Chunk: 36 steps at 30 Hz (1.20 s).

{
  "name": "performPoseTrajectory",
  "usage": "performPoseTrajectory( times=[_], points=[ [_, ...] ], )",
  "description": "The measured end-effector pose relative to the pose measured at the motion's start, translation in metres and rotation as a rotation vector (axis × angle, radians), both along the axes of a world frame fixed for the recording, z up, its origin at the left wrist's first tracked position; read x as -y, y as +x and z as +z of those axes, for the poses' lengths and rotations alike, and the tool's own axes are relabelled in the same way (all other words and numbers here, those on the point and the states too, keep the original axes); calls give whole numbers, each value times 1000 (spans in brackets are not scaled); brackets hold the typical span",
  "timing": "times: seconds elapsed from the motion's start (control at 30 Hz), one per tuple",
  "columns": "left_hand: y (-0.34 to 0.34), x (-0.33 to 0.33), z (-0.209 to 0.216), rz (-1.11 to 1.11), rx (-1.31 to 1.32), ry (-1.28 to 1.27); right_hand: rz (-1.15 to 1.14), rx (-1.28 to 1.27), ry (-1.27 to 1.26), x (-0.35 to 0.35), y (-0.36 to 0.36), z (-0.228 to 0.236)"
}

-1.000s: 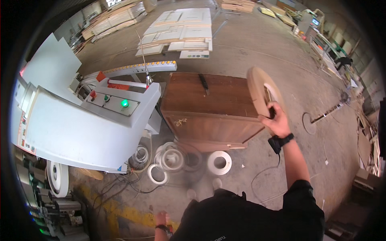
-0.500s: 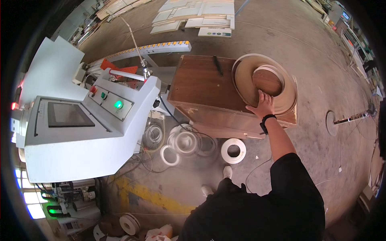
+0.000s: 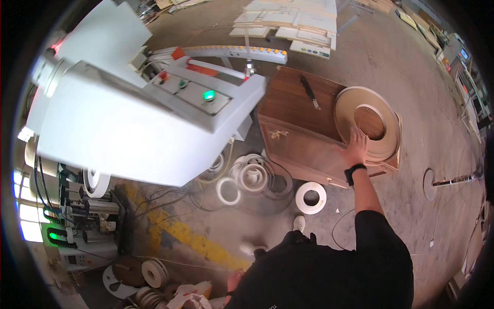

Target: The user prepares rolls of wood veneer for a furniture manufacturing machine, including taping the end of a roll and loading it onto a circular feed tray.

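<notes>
A wide tan coil of edge-banding strip (image 3: 348, 114) lies flat on the right end of a brown wood-grain cabinet (image 3: 301, 141). My right hand (image 3: 357, 147), with a black band on its wrist, is at the coil's near side. Its fingers are stretched out over the coil's edge, slightly blurred, and not wrapped round anything. On the cabinet's top, left of the coil, lies a black-handled knife (image 3: 309, 91). Low beside my body, my left hand (image 3: 235, 280) shows only in part; its fingers are hard to make out.
At the left stands a white machine (image 3: 128, 129) with a lit green button (image 3: 208, 95). Several white rolls (image 3: 252, 177) and cables lie on the floor by the cabinet, with another white roll (image 3: 311, 198) near my foot. Stacked panels (image 3: 288, 23) lie at the back.
The view has swung left, so machine and cabinet appear farther right. My right hand has shifted on the coil toward its near left edge. My left hand has come into sight.
</notes>
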State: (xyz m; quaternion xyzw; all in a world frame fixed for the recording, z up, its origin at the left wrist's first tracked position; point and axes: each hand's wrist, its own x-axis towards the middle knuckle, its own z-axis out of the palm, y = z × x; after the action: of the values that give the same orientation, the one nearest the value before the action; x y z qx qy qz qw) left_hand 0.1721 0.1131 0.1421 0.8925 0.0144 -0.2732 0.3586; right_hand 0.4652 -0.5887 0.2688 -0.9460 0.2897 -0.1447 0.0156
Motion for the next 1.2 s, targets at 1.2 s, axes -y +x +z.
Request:
performPoseTrajectory(
  times=[1.2],
  points=[
    [-135,-590,-90,1083,-203,62,1151,-1023,399,-1051,196,-201]
  ],
)
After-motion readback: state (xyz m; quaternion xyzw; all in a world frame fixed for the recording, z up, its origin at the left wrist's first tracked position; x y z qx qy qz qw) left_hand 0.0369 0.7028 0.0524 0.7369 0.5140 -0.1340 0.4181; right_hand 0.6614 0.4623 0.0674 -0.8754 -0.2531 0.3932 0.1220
